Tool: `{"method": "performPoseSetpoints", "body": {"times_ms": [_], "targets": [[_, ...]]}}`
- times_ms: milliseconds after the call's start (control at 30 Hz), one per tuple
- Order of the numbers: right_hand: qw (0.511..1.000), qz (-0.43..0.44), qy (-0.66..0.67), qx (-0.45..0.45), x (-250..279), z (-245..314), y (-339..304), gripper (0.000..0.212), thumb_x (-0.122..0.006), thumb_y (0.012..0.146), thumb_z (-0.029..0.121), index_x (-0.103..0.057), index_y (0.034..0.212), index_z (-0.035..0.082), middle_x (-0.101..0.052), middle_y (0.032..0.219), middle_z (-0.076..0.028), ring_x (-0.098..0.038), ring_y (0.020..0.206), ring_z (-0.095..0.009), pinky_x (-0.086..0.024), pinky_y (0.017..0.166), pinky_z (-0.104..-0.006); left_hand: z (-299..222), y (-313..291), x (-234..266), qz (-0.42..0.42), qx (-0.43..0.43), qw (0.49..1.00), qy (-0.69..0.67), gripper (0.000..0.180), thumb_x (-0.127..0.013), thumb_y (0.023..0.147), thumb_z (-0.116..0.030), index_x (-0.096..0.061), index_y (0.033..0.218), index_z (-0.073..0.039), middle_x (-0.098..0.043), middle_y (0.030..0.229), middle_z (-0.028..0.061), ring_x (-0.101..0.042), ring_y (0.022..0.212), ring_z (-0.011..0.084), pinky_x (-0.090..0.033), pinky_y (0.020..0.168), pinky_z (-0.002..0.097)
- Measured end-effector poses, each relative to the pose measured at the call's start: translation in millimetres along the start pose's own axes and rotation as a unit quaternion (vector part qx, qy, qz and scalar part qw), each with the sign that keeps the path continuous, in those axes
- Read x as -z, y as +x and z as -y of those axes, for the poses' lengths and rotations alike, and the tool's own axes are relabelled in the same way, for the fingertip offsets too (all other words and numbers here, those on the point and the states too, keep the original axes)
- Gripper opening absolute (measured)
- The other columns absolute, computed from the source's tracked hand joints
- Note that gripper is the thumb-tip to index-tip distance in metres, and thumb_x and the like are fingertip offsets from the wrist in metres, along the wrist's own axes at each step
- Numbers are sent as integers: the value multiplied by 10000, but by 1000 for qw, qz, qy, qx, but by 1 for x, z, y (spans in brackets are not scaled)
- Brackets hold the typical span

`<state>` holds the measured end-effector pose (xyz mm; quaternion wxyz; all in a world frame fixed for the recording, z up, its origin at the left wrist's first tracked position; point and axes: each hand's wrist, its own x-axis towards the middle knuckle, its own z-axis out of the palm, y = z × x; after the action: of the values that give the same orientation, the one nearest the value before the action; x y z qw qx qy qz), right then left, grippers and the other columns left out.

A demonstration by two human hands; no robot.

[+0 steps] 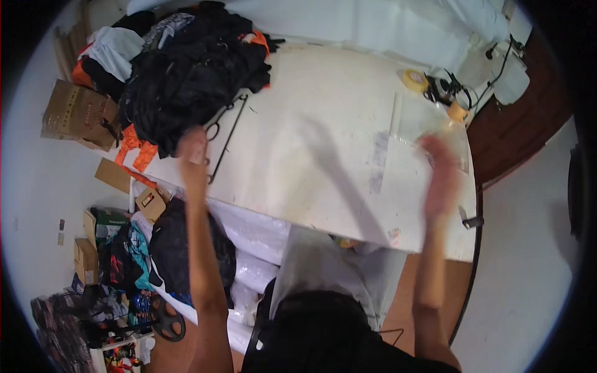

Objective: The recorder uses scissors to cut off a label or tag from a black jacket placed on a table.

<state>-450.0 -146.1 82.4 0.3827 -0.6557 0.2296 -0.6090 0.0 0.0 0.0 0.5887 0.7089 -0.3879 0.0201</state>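
Blurred by motion, my left hand [194, 146] is at the lower edge of a big heap of black cloth [180, 87]. Right beside it lies a thin black rod frame [229, 138] with ring-shaped parts, partly under the heap. Over the right part of the white table [292, 174] is my right hand [441, 171], also smeared. It overlaps the near side of some clear plastic bags [420, 115] lying flat. Whether it touches them, I cannot tell. The fingers of both hands are too blurred to read.
Tape rolls [413, 80] and black cables sit at the far right corner. A small black object [472, 222] is at the right edge. Left of the table are a cardboard box [78, 115], a black bag [177, 248] and wrapped rolls [255, 273].
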Motion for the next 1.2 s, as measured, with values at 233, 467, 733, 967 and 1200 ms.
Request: {"method": "performPoseSetpoints", "body": {"times_ms": [233, 467, 733, 967, 1200], "targets": [[960, 166, -27, -224, -72, -71, -141, 195, -598, 922, 63, -632, 1105, 4, -633, 1055, -67, -585, 970, -138, -468, 849, -279, 158, -51, -19, 51, 3, 928, 369, 271, -701, 775, -318, -675, 893, -75, -558, 1141, 189, -497, 1114, 375, -401, 891, 521], [914, 239, -5, -328, -123, -96, -157, 391, -626, 924, 124, -517, 1287, 29, -605, 1108, -78, -590, 995, -168, -494, 834, -288, 36, -163, -28, 130, 57, 980, 142, 217, -680, 856, -147, -540, 814, 13, -513, 974, 282, -501, 991, 437, -432, 835, 477], [679, 487, 264, -482, -233, -82, -231, 448, -513, 999, 241, -397, 1403, 84, -606, 1209, -105, -613, 1069, -191, -478, 903, -312, -50, -341, 75, -34, 158, 960, 230, 174, -671, 871, -106, -551, 855, 17, -451, 1234, 274, -610, 875, 330, -489, 724, 379], [668, 563, 204, -442, -220, -76, -248, 364, -545, 985, 178, -501, 1306, 12, -611, 1191, -90, -596, 1091, -164, -475, 925, -286, 52, -380, 72, -152, 336, 913, 174, 248, -575, 951, -194, -566, 872, 41, -540, 966, 212, -577, 798, 325, -475, 701, 388], [799, 472, 146, -342, -173, -79, -198, 297, -591, 947, 91, -565, 1230, 6, -642, 1131, -87, -609, 1055, -151, -473, 924, -279, 172, -267, 13, -131, 159, 958, 201, 292, -568, 932, -131, -502, 1156, 44, -545, 1069, 247, -572, 931, 357, -475, 828, 402]]}}
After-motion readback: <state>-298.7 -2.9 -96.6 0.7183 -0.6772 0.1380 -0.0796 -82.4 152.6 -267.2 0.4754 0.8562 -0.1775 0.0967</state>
